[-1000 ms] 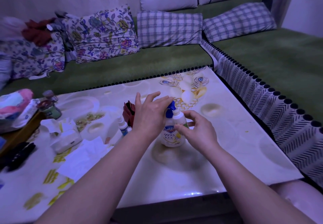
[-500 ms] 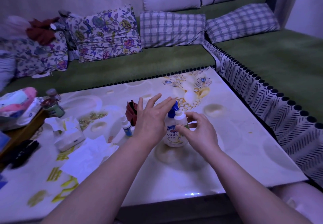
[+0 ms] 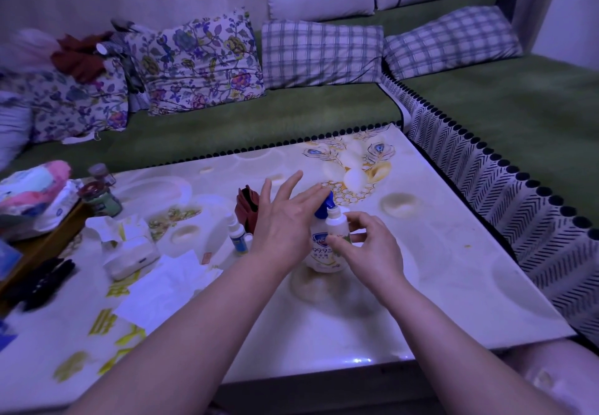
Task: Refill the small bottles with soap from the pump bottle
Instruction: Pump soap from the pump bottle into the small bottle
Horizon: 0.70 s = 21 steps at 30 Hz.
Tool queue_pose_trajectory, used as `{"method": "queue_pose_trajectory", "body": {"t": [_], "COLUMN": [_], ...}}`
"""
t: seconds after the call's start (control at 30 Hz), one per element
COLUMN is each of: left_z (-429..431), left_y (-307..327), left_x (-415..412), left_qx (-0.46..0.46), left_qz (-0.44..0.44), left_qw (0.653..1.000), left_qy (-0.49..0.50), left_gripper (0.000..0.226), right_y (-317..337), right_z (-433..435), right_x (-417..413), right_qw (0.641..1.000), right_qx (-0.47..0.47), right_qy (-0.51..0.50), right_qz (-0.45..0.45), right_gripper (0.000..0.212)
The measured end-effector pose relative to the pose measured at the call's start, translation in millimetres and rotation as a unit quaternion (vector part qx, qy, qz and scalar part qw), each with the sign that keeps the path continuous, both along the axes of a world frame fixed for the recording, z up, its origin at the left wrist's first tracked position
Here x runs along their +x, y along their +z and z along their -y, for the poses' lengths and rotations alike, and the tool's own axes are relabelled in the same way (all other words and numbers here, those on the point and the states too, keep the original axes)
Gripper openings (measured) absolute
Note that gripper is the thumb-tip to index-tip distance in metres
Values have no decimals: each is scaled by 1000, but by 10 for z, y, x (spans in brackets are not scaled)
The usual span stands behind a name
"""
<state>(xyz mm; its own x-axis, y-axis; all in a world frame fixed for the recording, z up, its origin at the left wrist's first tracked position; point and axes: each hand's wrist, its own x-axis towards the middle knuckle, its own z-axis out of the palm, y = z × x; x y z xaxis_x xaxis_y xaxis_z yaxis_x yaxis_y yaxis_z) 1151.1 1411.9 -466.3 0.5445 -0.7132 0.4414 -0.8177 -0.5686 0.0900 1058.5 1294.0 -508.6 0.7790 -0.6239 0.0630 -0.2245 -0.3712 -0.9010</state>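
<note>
— What are the person's hands doing?
— The left hand [image 3: 285,223] is spread flat with its fingers straight, its palm over the blue pump head of the white plastic pump bottle [image 3: 319,254]. The right hand [image 3: 369,249] pinches a small white plastic bottle [image 3: 335,222], held upright against the pump bottle at the spout.
— Where does the pump bottle stand?
— Upright near the middle of the glossy cream table with a gold flower print [image 3: 437,285].
— Any writing?
— "99.9" on the label, under a blue logo half hidden by the left hand. The smaller print is too blurred to read.
— And around it?
— At nine o'clock, just beside the left hand, stands a small white spray bottle with a blue label [image 3: 239,236]. At ten o'clock there is a dark red folded thing [image 3: 247,204]. Further out at nine are a white tissue box [image 3: 129,252] and loose white paper sheets [image 3: 162,285]. At twelve, beyond the table, checked pillows [image 3: 321,53] lie on a green sofa [image 3: 227,129].
</note>
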Motion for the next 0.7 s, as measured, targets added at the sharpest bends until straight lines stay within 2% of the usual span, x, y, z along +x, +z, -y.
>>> {"method": "queue_pose_trajectory", "body": {"t": [0.17, 0.4, 0.7], "left_z": [35, 12, -6], "left_y": [8, 73, 66], "left_x": [-3, -25, -66], "left_qx": [-30, 3, 1], "left_qz": [-16, -20, -56], "left_qw": [999, 1000, 998], "left_qy": [18, 20, 16], "left_gripper": [71, 72, 75], "right_y": [36, 41, 24], "right_z": [16, 17, 17], "right_x": [15, 22, 33], "right_qw": [1000, 1000, 1000], "right_qx": [0, -5, 1], "right_qy": [-6, -9, -9], "right_qz": [16, 24, 30], "right_gripper": [36, 38, 37]}}
